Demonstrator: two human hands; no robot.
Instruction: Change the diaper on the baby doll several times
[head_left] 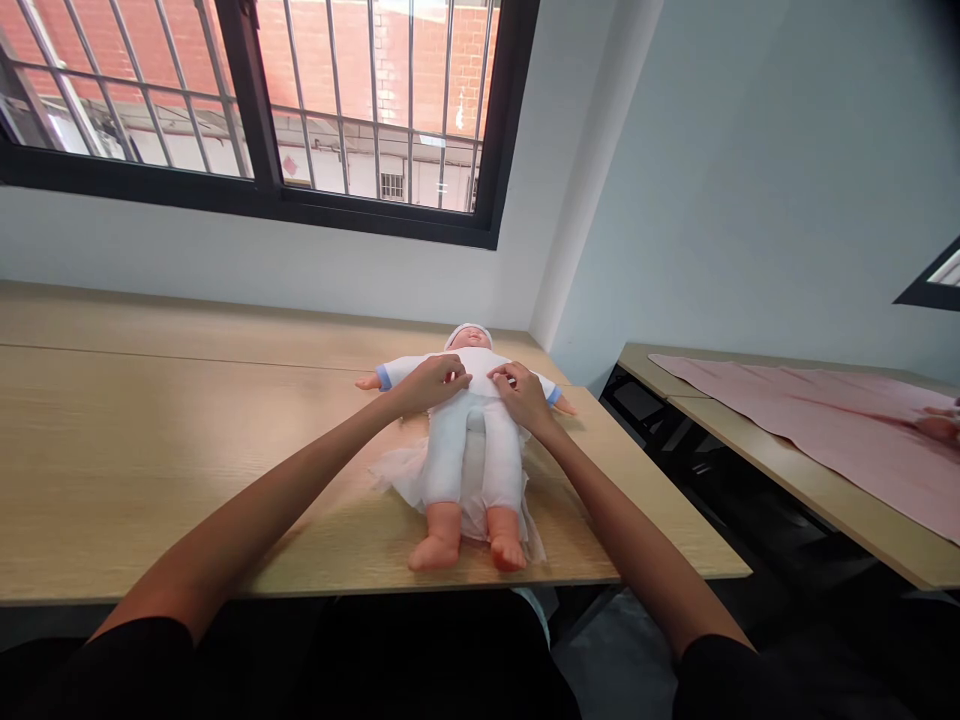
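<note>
A baby doll (444, 462) lies on its back on the wooden table (187, 450), feet toward me and head at the far side. It has a white cloth body, blue cuffs and a white head covering. My left hand (433, 384) is at the left of its belly, fingers curled and thumb drawn in on the white top (476, 372). Opposite it, my right hand (523, 398) pinches at the same top on the right side. The fabric between the fingertips is too small to make out clearly. Sheer white tulle (401, 472) spreads under the doll's legs.
To the right, past a gap, stands a second table (847, 535) with a pink cloth (810, 420) on it. Part of another doll-like thing (937, 425) shows at the right edge. A barred window (375, 110) is in the wall ahead.
</note>
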